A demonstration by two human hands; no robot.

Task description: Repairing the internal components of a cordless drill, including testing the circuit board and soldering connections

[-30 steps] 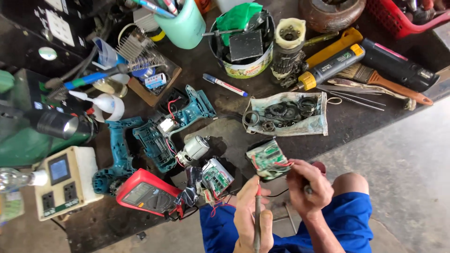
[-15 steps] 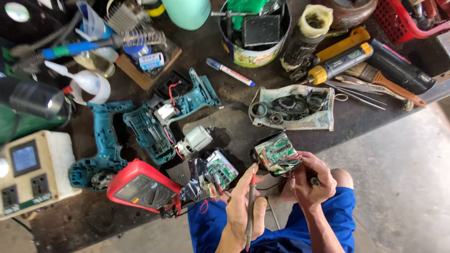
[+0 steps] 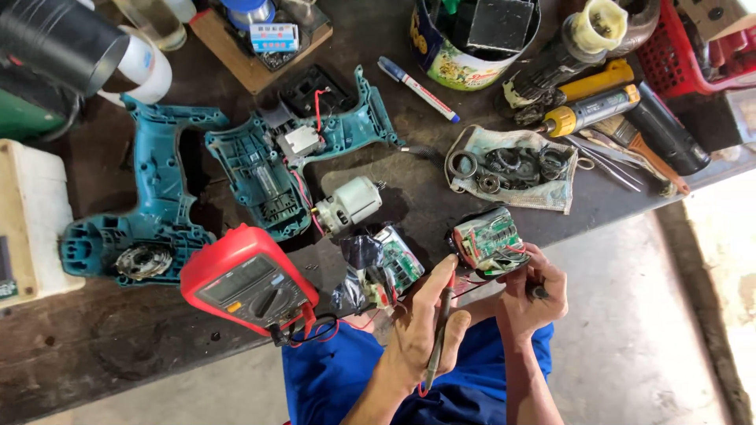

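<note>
Here the left hand (image 3: 425, 327) pinches a red probe (image 3: 439, 334), tip toward the battery pack (image 3: 490, 240) that the right hand's (image 3: 529, 295) curled fingers hold at their tips, so a slip could bridge contacts and short the pack.

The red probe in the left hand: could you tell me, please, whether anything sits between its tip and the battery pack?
Nothing visible does. The left hand holds the red probe with its tip up against the lower left edge of the battery pack, which the right hand steadies from below. The second circuit board lies off to the left.
</note>
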